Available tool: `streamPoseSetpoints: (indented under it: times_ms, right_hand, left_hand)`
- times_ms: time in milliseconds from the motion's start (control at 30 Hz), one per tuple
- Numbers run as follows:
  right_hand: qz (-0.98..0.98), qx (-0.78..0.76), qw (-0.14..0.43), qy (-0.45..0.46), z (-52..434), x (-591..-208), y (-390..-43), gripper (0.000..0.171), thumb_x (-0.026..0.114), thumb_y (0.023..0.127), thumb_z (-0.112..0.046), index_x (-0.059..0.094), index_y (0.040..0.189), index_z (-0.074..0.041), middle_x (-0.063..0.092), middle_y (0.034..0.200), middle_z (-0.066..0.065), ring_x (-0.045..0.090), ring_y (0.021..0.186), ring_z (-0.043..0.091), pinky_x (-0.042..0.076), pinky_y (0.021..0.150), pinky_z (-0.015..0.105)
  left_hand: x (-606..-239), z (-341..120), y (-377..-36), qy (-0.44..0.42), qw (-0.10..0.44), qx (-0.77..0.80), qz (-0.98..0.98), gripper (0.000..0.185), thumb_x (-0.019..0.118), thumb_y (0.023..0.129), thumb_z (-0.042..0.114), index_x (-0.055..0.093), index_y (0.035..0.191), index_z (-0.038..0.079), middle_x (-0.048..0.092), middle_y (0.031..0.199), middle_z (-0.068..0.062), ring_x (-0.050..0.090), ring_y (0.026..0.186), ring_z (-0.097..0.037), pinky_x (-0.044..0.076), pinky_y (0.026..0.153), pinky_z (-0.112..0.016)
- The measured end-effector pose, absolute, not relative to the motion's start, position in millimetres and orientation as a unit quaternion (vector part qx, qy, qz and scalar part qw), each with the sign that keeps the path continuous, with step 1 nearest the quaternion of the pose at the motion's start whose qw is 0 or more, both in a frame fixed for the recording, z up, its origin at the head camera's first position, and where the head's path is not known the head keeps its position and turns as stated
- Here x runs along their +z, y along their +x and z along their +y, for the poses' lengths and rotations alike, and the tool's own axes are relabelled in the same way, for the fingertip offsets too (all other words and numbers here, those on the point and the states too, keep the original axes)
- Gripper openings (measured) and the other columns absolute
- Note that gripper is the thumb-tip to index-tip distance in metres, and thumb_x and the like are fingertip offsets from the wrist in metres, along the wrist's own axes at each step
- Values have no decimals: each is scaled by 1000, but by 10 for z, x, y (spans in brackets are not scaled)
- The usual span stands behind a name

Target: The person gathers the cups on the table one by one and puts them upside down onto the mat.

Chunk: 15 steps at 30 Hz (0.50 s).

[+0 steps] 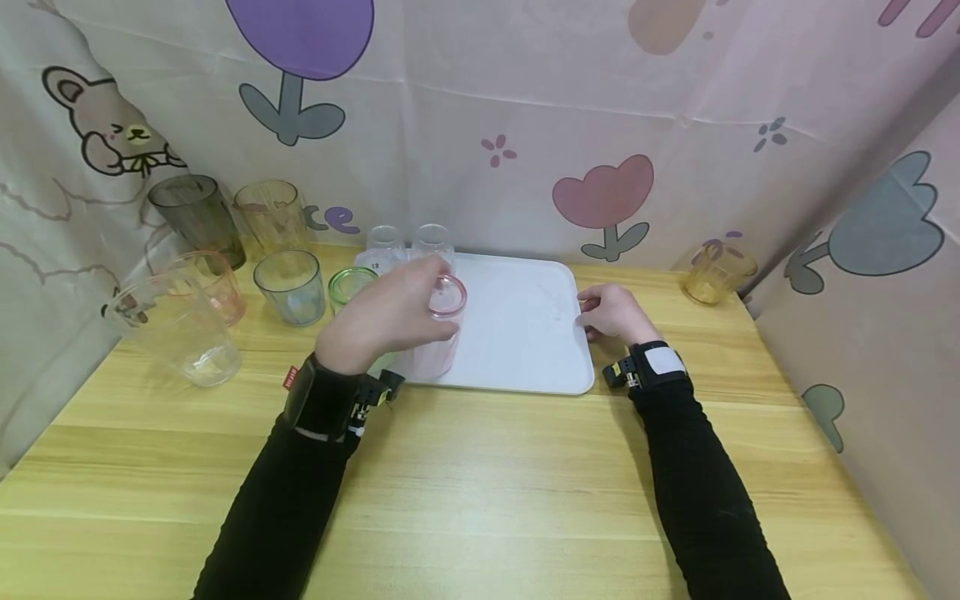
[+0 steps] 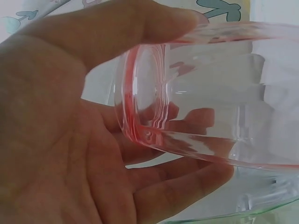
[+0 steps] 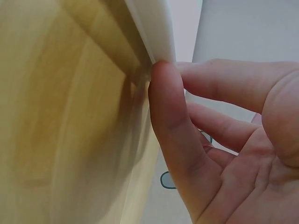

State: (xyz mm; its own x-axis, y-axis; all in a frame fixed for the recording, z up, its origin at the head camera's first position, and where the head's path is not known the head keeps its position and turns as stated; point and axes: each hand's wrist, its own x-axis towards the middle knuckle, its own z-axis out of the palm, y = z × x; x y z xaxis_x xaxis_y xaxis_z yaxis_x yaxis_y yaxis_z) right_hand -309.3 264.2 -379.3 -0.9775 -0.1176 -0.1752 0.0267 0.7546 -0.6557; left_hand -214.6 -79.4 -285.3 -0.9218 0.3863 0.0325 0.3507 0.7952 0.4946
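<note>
My left hand grips a pink-tinted glass around its base end. The glass is upside down, mouth low at the white tray; whether its rim touches the tray I cannot tell. In the left wrist view, the thumb and fingers lie on opposite sides of the pink glass. A green-rimmed glass is just left of this hand, partly hidden by it. Behind it two clear glasses stand upside down at the tray's back left. My right hand pinches the tray's right edge between thumb and finger.
On the left of the wooden table stand a dark grey glass, an amber glass, a blue-grey glass, a peach glass and a large clear glass. A small amber glass is at the back right. Printed cloth hangs behind.
</note>
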Motion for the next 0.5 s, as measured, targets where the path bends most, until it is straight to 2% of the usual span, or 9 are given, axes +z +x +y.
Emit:
streamPoseSetpoints:
  times_ms: [267,500]
  right_hand:
    - [932,-347,106,-22,2643,-3796,-3087,51,66,96,0,53,143,10,60,117,24,67,78,23,62,68,31]
    - [931,-348,111,-17,2632,-3786,-3081,51,65,97,0,51,145,9,60,118,24,66,82,25,62,70,31]
  left_hand:
    - [-2888,-810,-2188,188,48,259,946,70,80,86,22,48,144,2,62,132,-14,61,110,-26,58,87,-41]
    - [-2900,-825,-2203,184,61,268,944,70,79,87,20,46,146,1,58,138,-15,59,117,-28,57,94,-45]
